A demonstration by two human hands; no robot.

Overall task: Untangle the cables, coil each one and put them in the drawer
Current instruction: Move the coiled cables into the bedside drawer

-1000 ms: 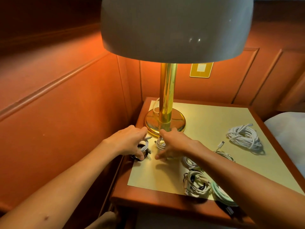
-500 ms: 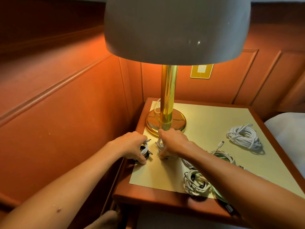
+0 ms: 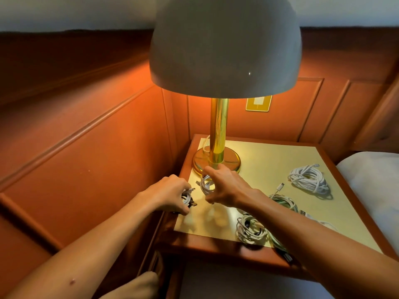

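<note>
My left hand [image 3: 170,194] grips a small coiled cable with white and dark strands [image 3: 188,199] at the nightstand's left edge. My right hand [image 3: 226,187] curls its thumb and fingers round a small white coil [image 3: 206,184] just in front of the lamp base. A large white coil [image 3: 308,179] lies at the far right of the nightstand top [image 3: 269,162]. A greenish-white coil [image 3: 282,200] with a loose plug lies beside my right forearm. Another white coil [image 3: 250,230] sits near the front edge. No drawer shows.
A brass lamp [image 3: 218,147] with a big grey shade stands at the back left of the nightstand. Wooden wall panels close in the left and back. A white bed edge [image 3: 371,180] lies to the right. A dark plug [image 3: 286,256] overhangs the front edge.
Both hands have closed round their small coils and lifted them slightly off the surface. The camera has tilted up, showing more of the lamp shade.
</note>
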